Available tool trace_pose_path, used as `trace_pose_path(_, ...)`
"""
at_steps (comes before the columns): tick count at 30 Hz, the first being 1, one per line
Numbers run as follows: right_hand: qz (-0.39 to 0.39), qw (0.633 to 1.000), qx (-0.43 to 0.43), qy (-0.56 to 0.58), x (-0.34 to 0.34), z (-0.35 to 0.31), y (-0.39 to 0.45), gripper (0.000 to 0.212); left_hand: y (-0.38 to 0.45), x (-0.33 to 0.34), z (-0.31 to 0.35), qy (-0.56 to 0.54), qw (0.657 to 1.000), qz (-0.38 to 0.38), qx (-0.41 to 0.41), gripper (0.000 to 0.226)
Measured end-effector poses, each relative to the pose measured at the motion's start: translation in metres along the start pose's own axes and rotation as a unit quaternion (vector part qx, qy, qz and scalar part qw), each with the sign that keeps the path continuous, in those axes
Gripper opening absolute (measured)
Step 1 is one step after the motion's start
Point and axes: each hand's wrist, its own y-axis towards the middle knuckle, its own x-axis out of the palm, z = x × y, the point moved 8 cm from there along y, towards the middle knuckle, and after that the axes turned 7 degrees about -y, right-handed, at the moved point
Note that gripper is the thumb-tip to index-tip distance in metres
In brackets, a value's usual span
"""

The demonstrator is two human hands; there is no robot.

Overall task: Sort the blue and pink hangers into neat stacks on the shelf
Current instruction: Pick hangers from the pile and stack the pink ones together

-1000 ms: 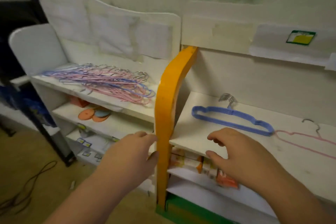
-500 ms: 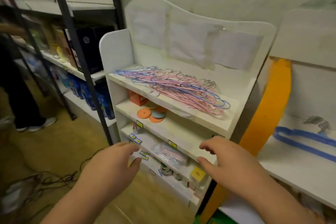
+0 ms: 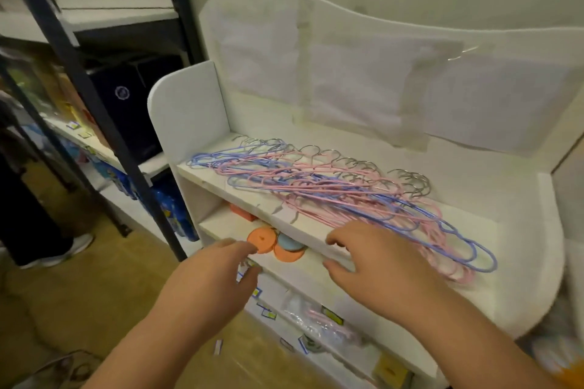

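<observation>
A mixed pile of pink and blue wire hangers (image 3: 331, 191) with metal hooks lies tangled across the top board of a white shelf unit (image 3: 202, 110). My right hand (image 3: 376, 265) hovers at the shelf's front edge, fingers spread, just short of the pile's near side, and holds nothing. My left hand (image 3: 215, 278) is lower and further left, in front of the second shelf, fingers loosely apart and empty.
Orange and blue round discs (image 3: 275, 243) lie on the second shelf. Lower shelves carry packaged goods and price labels. A dark metal rack (image 3: 79, 79) with boxes stands to the left. A person's shoe (image 3: 60, 251) rests on the floor at far left.
The view has swung left from the orange-sided shelf with the single blue hanger to the white shelf. Both hands have come closer to the mixed hanger pile.
</observation>
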Motion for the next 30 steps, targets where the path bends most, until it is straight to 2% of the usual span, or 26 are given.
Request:
trace_pose_path(9,0.015,0.995,0.089,-0.037,0.009,0.019,0.117,0.036,0.164,-0.004,-0.043,-0.024,0.994,-0.025,0.102,0.038)
trace_pose_path(12,0.002,0.989,0.127,-0.073,0.016,0.037,0.149,0.050,0.211,-0.004,-0.048,-0.028,0.987,-0.047,0.149,0.036)
trace_pose_path(14,-0.053,0.986,0.134,-0.087,0.027,0.047,0.165,0.067,0.236,-0.004,-0.049,-0.032,0.983,-0.054,0.171,0.034)
trace_pose_path(17,-0.129,0.978,0.123,-0.112,0.040,0.058,0.183,0.085,0.259,-0.001,-0.050,-0.040,0.977,-0.066,0.200,0.029)
trace_pose_path(20,-0.160,0.969,0.118,-0.144,0.042,0.065,0.194,0.099,0.272,0.005,-0.050,-0.048,0.971,-0.084,0.219,0.029)
trace_pose_path(27,-0.198,0.963,0.113,-0.145,0.038,0.062,0.201,0.096,0.295,0.015,-0.057,-0.062,0.963,-0.101,0.241,0.033)
trace_pose_path(30,-0.192,0.961,0.131,-0.151,0.033,0.061,0.192,0.101,0.296,0.016,-0.053,-0.053,0.959,-0.102,0.260,0.034)
